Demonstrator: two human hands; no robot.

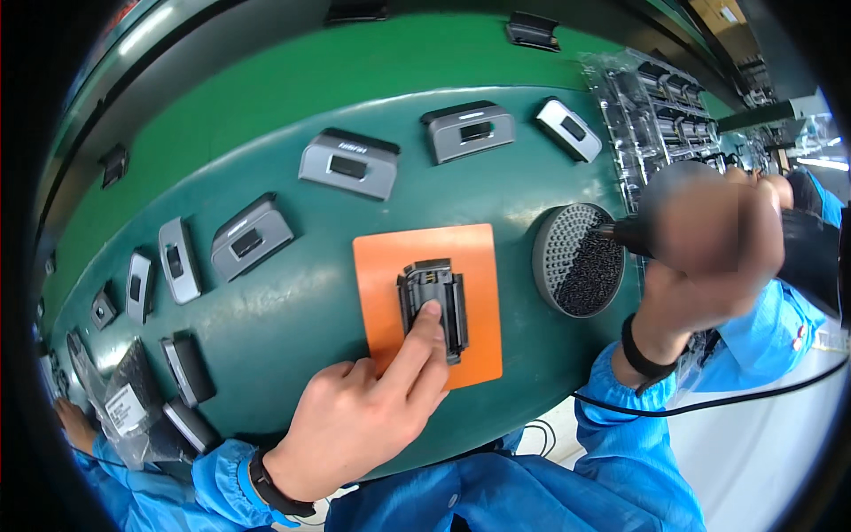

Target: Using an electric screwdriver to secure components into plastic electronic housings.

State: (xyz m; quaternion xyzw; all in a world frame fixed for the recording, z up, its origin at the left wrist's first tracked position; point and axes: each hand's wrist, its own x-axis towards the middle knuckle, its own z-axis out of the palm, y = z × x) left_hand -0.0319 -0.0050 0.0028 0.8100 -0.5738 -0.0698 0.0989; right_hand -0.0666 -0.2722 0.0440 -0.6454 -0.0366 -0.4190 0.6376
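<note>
On an orange mat (378, 266) in front of me lies a black plastic housing (454, 310) with small gold contacts near its far end. My left hand (355, 421) presses the housing down with its forefinger, the other fingers curled in. My right hand (709, 279), partly blurred, is wrapped round a black electric screwdriver (814, 253). Its tip points left, at the right rim of a round grey dish (548, 257). Black screws (592, 277) fill the dish's right part, and its left part shows a dimpled floor. Whether the tip carries a screw cannot be made out.
Several grey housings (350, 166) stand in an arc across the green table (301, 328). Clear plastic trays (660, 106) with black parts are at far right. A plastic bag (133, 390) lies at left. The screwdriver's black cable (709, 408) crosses at lower right. Other people work at both sides.
</note>
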